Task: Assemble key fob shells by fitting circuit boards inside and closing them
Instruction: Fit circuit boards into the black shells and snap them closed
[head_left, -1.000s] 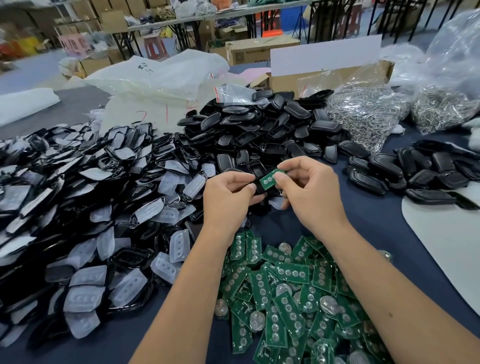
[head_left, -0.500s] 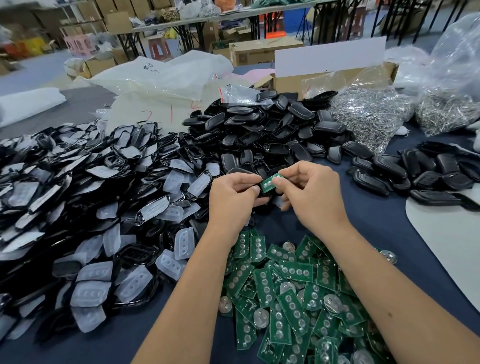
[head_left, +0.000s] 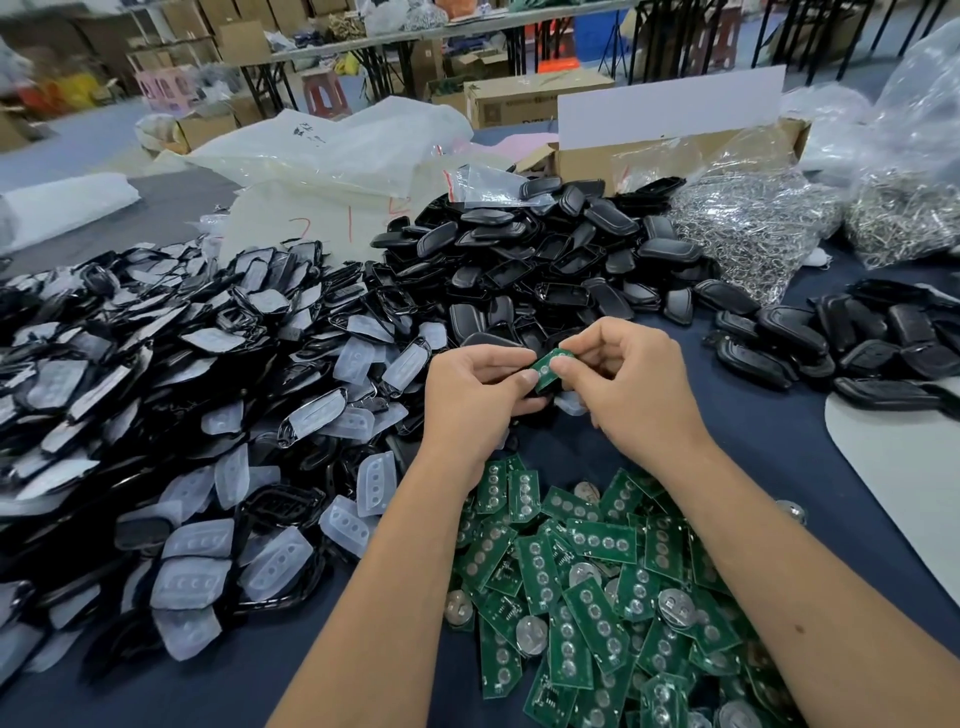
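Both hands meet above the dark blue table (head_left: 769, 447) at the middle of the view. My left hand (head_left: 478, 392) curls round a black key fob shell (head_left: 535, 402), mostly hidden under its fingers. A small green circuit board (head_left: 549, 368) lies on that shell, pinched by my right hand (head_left: 631, 387) with thumb and fingers; my left thumb touches its lower edge. A heap of green circuit boards (head_left: 597, 587) lies just below my wrists.
Black shell frames with translucent button pads (head_left: 182, 415) are heaped on the left. Black shell halves (head_left: 535, 254) pile up behind my hands, and more black shells (head_left: 852, 343) lie at the right. Bags of metal rings (head_left: 753, 228), a cardboard box (head_left: 670, 145) and a white sheet (head_left: 904, 467) ring the far and right sides.
The circuit board has tilted and settled lower against the shell between my fingers. Both hands stayed in about the same place over the table.
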